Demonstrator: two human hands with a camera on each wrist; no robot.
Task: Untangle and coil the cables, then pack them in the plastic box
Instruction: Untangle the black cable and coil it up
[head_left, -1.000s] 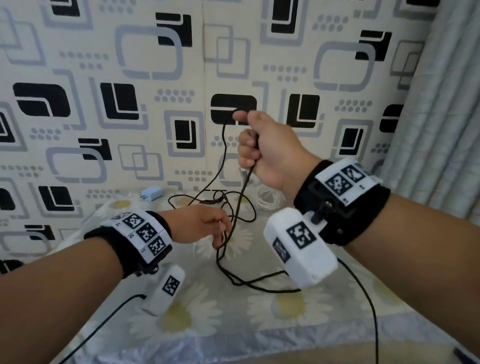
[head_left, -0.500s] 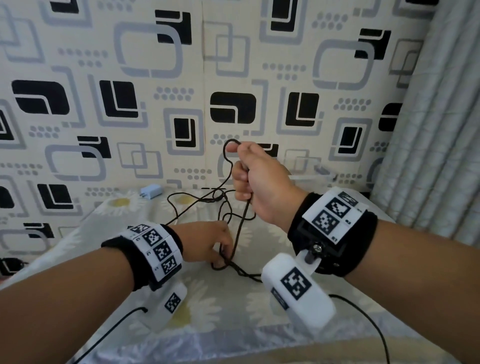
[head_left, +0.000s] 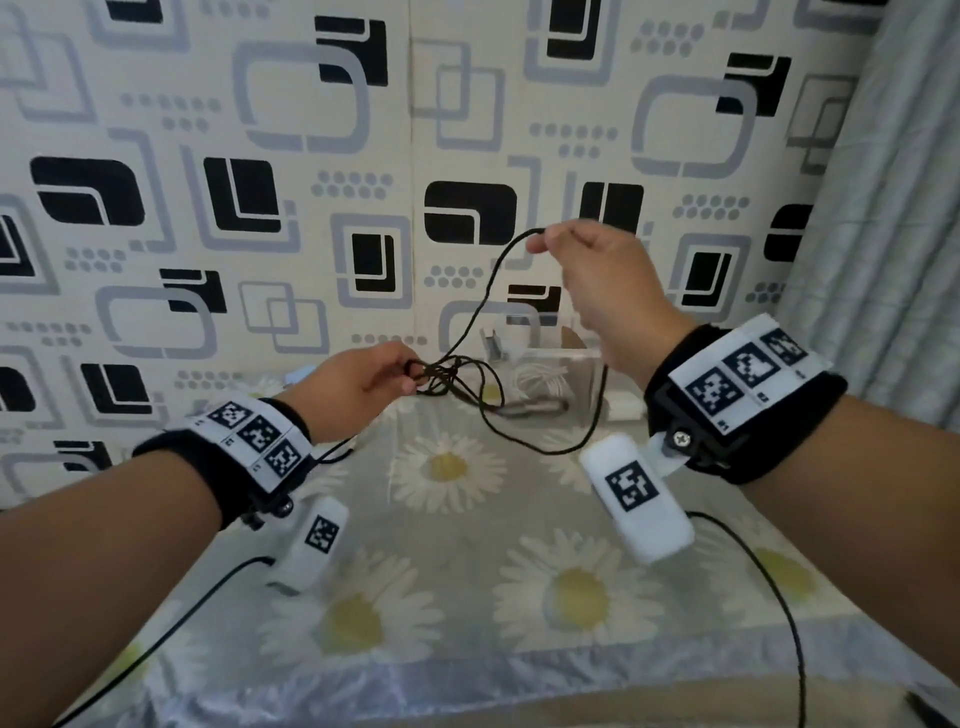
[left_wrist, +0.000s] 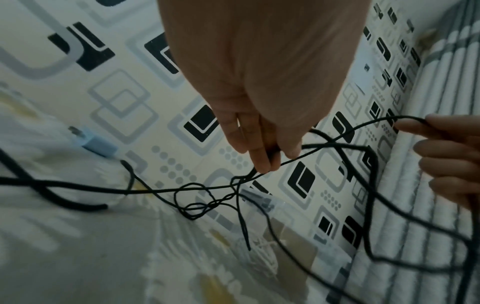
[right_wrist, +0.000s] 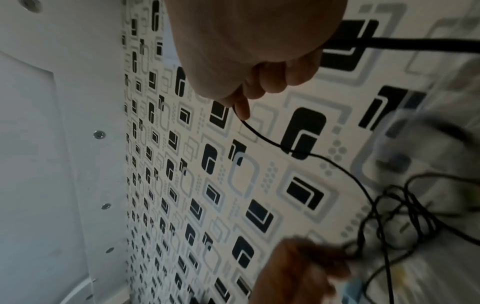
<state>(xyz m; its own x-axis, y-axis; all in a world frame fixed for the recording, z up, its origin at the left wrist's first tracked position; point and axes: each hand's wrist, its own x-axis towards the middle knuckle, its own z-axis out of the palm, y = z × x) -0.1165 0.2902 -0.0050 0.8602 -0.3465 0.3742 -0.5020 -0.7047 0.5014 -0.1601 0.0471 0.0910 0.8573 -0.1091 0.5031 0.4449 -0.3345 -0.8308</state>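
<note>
Both hands, left (head_left: 363, 387) and right (head_left: 592, 270), pinch the thin black cable (head_left: 480, 306), its knotted loops dangling between them.

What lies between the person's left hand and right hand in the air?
In the head view, only the black cable spans from the left hand up to the right hand, with its tangle beside the left fingers.

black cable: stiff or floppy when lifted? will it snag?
Likely floppy: the black cable sags in a loose curve between the right hand and left hand. Probably light, since a fingertip pinch holds it up. Likely to snag: a tangle hangs below the left fingers.
</note>
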